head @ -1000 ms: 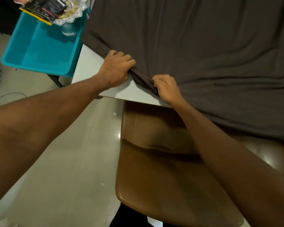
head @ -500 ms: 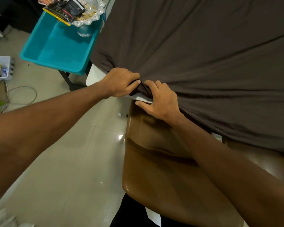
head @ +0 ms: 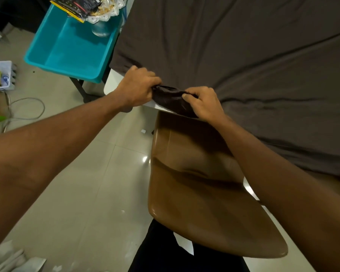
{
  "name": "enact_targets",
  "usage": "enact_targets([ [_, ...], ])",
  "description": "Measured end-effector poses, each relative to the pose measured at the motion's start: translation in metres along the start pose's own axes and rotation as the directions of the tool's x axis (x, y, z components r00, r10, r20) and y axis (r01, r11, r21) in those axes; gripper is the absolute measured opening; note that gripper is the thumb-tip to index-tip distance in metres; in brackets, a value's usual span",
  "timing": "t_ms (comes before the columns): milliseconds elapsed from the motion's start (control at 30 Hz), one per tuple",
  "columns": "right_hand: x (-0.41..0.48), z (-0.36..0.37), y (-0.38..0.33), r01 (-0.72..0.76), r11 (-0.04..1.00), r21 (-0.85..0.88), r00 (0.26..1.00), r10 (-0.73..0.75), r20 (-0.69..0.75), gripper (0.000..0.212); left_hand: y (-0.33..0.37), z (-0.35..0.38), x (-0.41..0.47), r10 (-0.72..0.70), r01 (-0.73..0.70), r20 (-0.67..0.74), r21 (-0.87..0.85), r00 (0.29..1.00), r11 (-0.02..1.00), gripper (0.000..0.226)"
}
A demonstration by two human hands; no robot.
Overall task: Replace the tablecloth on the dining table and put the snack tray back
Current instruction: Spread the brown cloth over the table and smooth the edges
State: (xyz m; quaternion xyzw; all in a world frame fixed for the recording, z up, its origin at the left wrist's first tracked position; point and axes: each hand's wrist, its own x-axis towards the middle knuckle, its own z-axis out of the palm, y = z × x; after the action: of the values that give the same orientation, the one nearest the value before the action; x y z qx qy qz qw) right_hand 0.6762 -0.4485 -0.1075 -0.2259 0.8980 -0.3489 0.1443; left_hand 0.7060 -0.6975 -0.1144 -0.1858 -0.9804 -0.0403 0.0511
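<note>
The dark brown tablecloth [head: 234,55] already covers most of the tabletop [head: 109,85], both the left hand [head: 137,87] and right hand [head: 202,101] bunching its corner in a tight grip, while the snack tray [head: 104,11] waits on the teal bin [head: 67,48].

Brown plastic chair [head: 200,193] tucked in close, glossy seat catching the light. Teal tub [head: 71,46] up top left, sitting on a dark-legged stand [head: 79,87]. Pale shiny floor tiles [head: 82,193] everywhere. Grey cable [head: 28,108] looped on the floor at the left, near a white basket [head: 2,75] with some yellow-green bits inside. Scraps of white paper [head: 14,260] down in the bottom left corner.
</note>
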Motion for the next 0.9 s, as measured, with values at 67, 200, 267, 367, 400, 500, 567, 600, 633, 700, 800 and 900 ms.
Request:
enact_targets([
  [67,0.002,-0.003,0.000,-0.062,0.997,0.051,0.995,0.058,0.076,0.041,-0.007,0.000,-0.010,-0.065,0.063,-0.035,-0.057,0.997,0.996,0.039],
  [200,0.003,-0.006,-0.001,-0.192,0.967,0.166,0.965,0.156,0.210,0.050,-0.015,-0.009,-0.028,-0.154,0.150,-0.049,-0.089,0.987,0.985,0.026],
  [267,0.003,-0.004,-0.004,-0.255,0.949,0.183,0.934,0.193,0.301,0.052,-0.009,-0.012,-0.035,-0.060,0.056,-0.046,-0.076,0.997,0.996,0.034],
  [367,0.003,0.009,-0.005,-0.235,0.970,0.058,0.928,0.206,0.311,0.046,0.017,-0.002,-0.038,0.163,-0.165,0.072,0.018,0.984,0.986,0.042],
  [400,0.003,0.015,-0.005,-0.200,0.980,-0.003,0.944,0.194,0.267,0.046,0.023,0.005,-0.037,0.173,-0.182,0.138,0.049,0.975,0.982,0.046],
  [500,0.000,0.026,-0.003,-0.087,0.989,-0.119,0.988,0.101,0.118,0.034,0.030,0.020,-0.031,0.022,-0.040,0.207,0.082,0.978,0.996,0.061],
  [567,-0.007,0.027,-0.002,0.028,0.974,-0.225,0.995,-0.006,0.096,0.037,0.031,0.021,-0.026,-0.004,-0.005,0.162,0.053,0.987,0.999,0.052],
  [600,-0.010,0.027,0.000,0.064,0.961,-0.268,0.994,-0.037,0.105,0.037,0.029,0.021,-0.023,0.005,-0.010,0.131,0.036,0.991,0.999,0.043],
  [633,-0.012,0.027,0.001,0.071,0.955,-0.289,0.994,-0.043,0.103,0.031,0.027,0.021,-0.022,0.015,-0.017,0.103,0.016,0.995,1.000,0.036],
  [700,-0.010,0.025,0.005,0.016,0.971,-0.237,0.999,-0.005,0.046,0.016,0.023,0.021,-0.018,0.032,-0.030,0.055,-0.034,0.998,0.999,0.032],
  [800,0.004,0.019,0.009,-0.173,0.983,0.065,0.983,0.169,0.071,0.028,0.025,0.017,-0.014,-0.057,0.054,-0.009,-0.209,0.998,0.976,0.035],
  [900,0.018,0.011,0.013,-0.328,0.917,0.227,0.942,0.298,0.156,0.037,0.035,0.009,-0.005,-0.096,0.084,-0.027,-0.298,0.995,0.951,0.034],
])
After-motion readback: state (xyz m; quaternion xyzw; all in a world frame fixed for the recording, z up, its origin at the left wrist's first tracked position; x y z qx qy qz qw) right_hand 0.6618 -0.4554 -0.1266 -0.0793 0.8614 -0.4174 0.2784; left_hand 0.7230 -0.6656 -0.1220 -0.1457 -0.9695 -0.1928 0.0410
